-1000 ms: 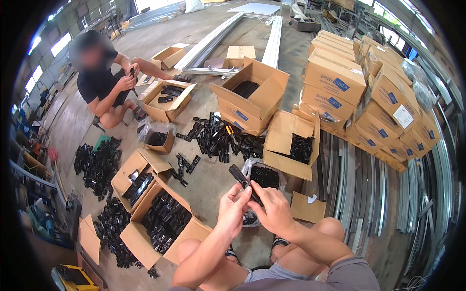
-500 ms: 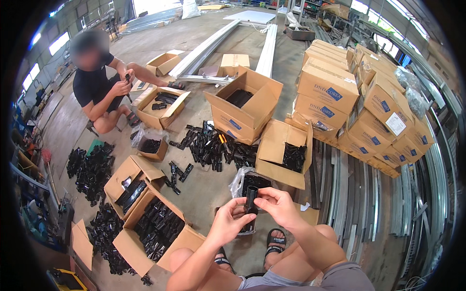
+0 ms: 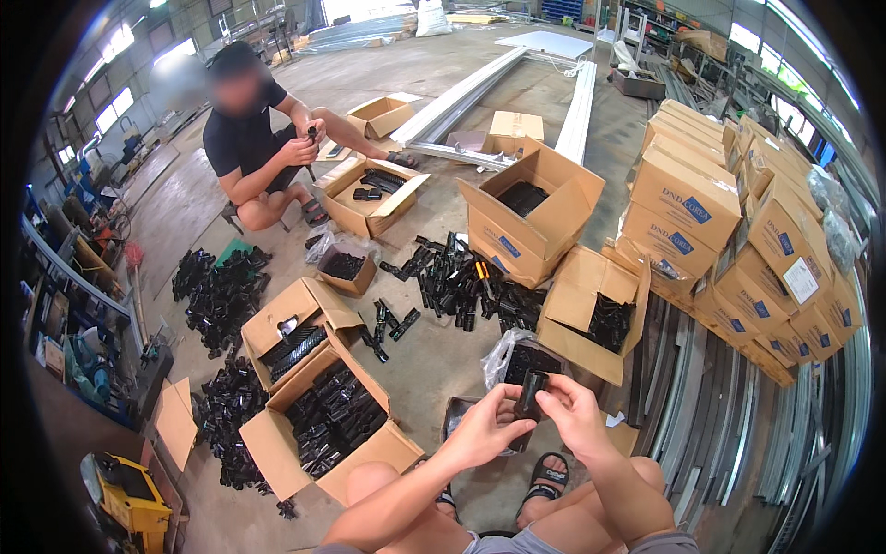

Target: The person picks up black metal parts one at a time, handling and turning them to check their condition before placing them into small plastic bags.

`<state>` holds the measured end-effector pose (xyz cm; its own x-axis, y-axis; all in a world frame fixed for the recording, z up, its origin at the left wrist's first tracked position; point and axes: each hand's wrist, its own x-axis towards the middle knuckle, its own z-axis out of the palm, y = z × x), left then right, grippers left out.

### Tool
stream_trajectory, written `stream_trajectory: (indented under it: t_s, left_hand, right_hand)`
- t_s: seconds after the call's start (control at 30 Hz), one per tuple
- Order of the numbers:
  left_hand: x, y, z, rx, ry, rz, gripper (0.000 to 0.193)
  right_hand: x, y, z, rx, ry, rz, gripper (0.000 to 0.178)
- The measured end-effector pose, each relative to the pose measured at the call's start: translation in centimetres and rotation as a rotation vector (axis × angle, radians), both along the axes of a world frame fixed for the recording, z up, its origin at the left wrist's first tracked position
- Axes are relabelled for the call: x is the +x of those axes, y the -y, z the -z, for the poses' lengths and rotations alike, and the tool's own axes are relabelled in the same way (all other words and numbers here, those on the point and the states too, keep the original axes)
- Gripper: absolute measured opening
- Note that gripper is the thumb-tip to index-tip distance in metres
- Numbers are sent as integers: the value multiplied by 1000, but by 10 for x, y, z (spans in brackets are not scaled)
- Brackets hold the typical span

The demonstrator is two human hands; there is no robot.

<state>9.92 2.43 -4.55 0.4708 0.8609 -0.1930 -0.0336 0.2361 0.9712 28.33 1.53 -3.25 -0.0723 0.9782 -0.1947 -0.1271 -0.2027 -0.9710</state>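
Black plastic part [image 3: 529, 395] sat upright between both of the seated person's hands, above their knees, near the middle of the floor. Left hand [image 3: 486, 427] pinched its lower end; right hand [image 3: 574, 413] gripped its right side with fingers curled. A second before, the part had been held higher and tilted; it had since come lower and closer. Just beyond lay a plastic bag of parts [image 3: 517, 358]. Far left, a co-worker [image 3: 254, 138] crouched by an open cardboard box [image 3: 369, 198].
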Motion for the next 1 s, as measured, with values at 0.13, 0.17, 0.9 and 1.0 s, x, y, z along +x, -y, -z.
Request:
stream_trajectory:
  t_s: [0.13, 0.17, 0.9, 1.0]
  left_hand:
    - [-2, -1, 3, -30, 67, 31, 47]
    - [-2, -2, 4, -11, 69, 35, 48]
    - [-12, -2, -20, 112, -272, 15, 60]
    - [-17, -5, -26, 148, -319, -11, 62]
  right_hand:
    - [-2, 2, -3, -16, -34, 56, 35]
    - [-1, 1, -2, -9, -34, 60, 34]
    - [-7, -2, -1, 38, -77, 91, 40]
    - [1, -12, -1, 97, 15, -65, 44]
